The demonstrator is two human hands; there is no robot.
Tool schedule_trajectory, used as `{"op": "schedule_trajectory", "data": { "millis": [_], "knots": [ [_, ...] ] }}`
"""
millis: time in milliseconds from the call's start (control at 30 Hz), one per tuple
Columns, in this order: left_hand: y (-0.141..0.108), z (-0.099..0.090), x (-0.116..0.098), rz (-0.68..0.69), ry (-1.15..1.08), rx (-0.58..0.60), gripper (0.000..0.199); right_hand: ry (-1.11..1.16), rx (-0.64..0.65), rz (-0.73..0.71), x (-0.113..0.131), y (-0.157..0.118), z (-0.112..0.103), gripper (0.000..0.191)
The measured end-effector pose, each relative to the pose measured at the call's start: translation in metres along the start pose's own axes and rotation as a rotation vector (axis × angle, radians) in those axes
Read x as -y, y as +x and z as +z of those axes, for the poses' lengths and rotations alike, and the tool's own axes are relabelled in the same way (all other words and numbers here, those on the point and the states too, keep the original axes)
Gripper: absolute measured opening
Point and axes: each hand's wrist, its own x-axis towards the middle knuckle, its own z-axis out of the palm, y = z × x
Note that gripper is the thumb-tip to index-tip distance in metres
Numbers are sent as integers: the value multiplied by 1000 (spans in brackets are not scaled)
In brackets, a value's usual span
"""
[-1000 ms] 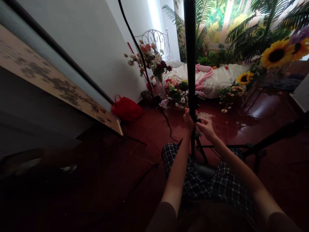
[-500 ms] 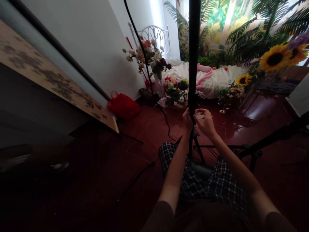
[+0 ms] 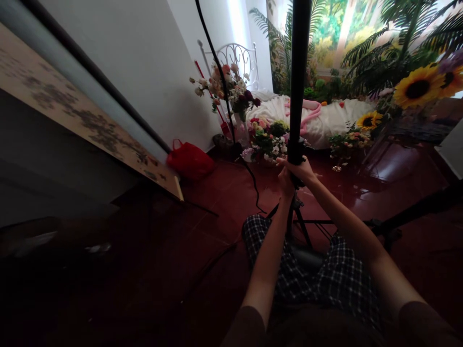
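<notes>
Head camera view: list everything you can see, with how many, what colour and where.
stand: one, black, upright at centre, on tripod legs.
cable: one, black, running down to the floor left of the stand.
wall: one, white, at left.
board: one, beige with dark pattern, leaning along the wall.
bag: one, red, on the floor by the wall.
floor: dark red, glossy tile.
bed: one, white bedding, far end.
headboard: one, white metal, behind the bed.
flower bunches: several, mixed colours, before the bed.
sunflowers: several, yellow, at right.
palm fronds: green, far right.
left hand: one, around the stand.
right hand: one, around the stand.
shorts: one pair, dark plaid, below the hands.
</notes>
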Motion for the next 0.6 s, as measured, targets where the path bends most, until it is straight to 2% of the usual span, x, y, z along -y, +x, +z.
{"op": "schedule_trajectory", "data": {
  "millis": [100, 233, 333, 467, 600],
  "knots": [
    [-3, 1, -5, 48, -12, -4, 51, 139, 34, 22, 8, 7, 2, 43],
    [-5, 1, -11, 34, -1, 29, 52, 204, -38, 51, 20, 9, 5, 36],
    [-7, -1, -14, -6, 23, 55, 54, 209, -28, 54, 33, 12, 5, 32],
    [-13, -2, -14, -66, 19, 160, 53, 230, -41, -19, 52, 27, 0, 28],
    [-15, -1, -11, -55, 1, 165, 52, 259, -10, -163, 65, 41, -5, 26]
  ]
}}
